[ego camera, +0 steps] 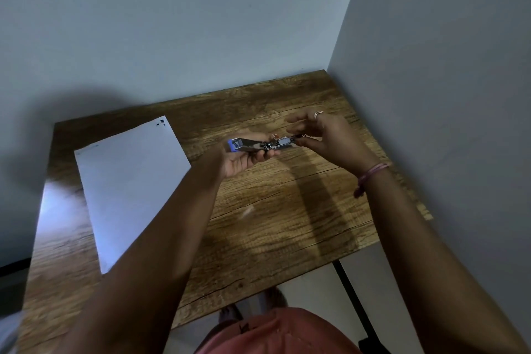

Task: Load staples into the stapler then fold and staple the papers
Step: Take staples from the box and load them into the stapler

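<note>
1. The tabletop [287,210] sits in a corner, walls close behind and to the right; bare wood lies under both hands
2. The paper [129,181] lies flat at the left, well apart from the stapler [258,144], its near corner reaching the front edge
3. The left hand [241,161] grips the stapler above the tabletop; the right hand [324,135] pinches its rear end
4. Staples are too small to make out
</note>
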`<act>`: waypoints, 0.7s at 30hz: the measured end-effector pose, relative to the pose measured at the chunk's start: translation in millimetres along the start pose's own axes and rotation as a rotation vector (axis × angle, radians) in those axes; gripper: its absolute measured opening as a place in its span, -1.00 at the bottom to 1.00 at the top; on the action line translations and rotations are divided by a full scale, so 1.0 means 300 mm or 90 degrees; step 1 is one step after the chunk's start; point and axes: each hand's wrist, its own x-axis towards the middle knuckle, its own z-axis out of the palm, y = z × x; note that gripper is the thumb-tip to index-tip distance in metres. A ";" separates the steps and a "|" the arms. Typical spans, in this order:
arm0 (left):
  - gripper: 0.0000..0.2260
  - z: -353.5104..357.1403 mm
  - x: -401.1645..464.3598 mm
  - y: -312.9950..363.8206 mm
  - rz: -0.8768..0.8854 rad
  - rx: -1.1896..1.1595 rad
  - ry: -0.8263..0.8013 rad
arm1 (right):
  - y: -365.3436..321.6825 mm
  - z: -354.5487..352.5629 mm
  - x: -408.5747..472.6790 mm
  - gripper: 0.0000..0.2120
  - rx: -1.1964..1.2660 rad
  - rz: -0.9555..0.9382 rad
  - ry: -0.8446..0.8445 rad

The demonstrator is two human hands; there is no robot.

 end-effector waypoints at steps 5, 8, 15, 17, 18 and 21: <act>-0.74 -0.003 0.004 -0.002 -0.005 -0.004 0.014 | 0.038 -0.010 -0.014 -0.76 -0.094 -0.070 0.044; -0.70 -0.002 0.008 -0.001 0.000 -0.002 0.023 | 0.041 0.002 -0.017 -0.66 -0.170 -0.110 0.047; -0.79 0.005 0.016 -0.001 -0.003 0.003 0.021 | 0.033 0.036 -0.003 -0.42 -0.216 -0.087 -0.007; -0.81 0.002 0.016 -0.001 -0.002 -0.003 0.025 | 0.050 0.031 0.003 -0.41 -0.215 -0.080 -0.012; -0.80 0.000 0.015 -0.001 -0.004 -0.005 0.028 | 0.062 0.025 0.004 -0.41 -0.214 -0.076 -0.012; -0.78 -0.009 0.017 -0.002 -0.012 0.000 0.033 | 0.107 0.001 0.001 -0.44 -0.198 -0.064 0.016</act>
